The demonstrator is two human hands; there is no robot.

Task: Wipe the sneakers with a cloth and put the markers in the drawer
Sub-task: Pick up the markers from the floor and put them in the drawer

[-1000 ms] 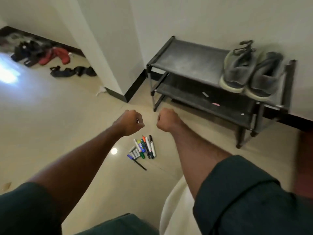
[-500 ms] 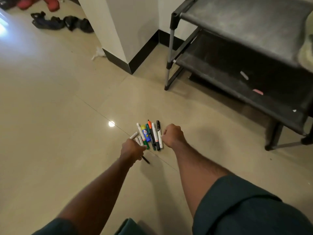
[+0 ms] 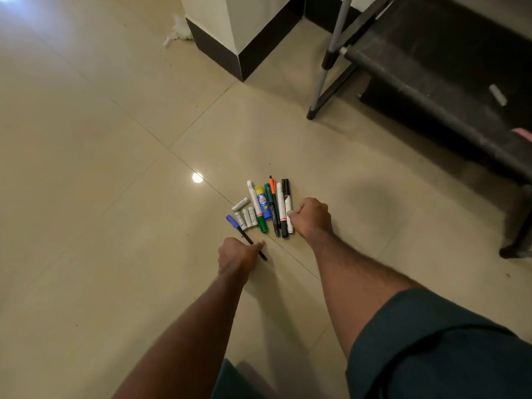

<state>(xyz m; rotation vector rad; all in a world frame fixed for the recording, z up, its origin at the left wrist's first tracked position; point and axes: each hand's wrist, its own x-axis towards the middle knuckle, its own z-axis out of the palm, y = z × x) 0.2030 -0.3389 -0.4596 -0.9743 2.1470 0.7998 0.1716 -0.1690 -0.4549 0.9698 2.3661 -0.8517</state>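
Observation:
A row of markers (image 3: 269,207) lies on the beige floor tiles, with several short white tubes (image 3: 246,217) to their left. Among them are a white one with a green cap, a yellow-and-blue stick, a green one, an orange-capped one and two black-and-white ones. My left hand (image 3: 237,256) pinches the thin black pen with a blue cap (image 3: 234,224), which lies slanted at the near left of the group. My right hand (image 3: 312,217) is curled at the right end of the row, its thumb on the rightmost black-and-white marker (image 3: 287,203). No sneakers, cloth or drawer are in view.
A black shoe rack (image 3: 431,90) on grey legs stands at the upper right, with small scraps on its lower shelf. A white pillar with a black skirting (image 3: 230,53) rises at the top centre, and a crumpled white scrap (image 3: 178,33) lies beside it.
The view has dropped closer to the floor. Both hands came down from mid-air to the markers; the left one now has the blue-capped pen and the right one reaches the rightmost marker.

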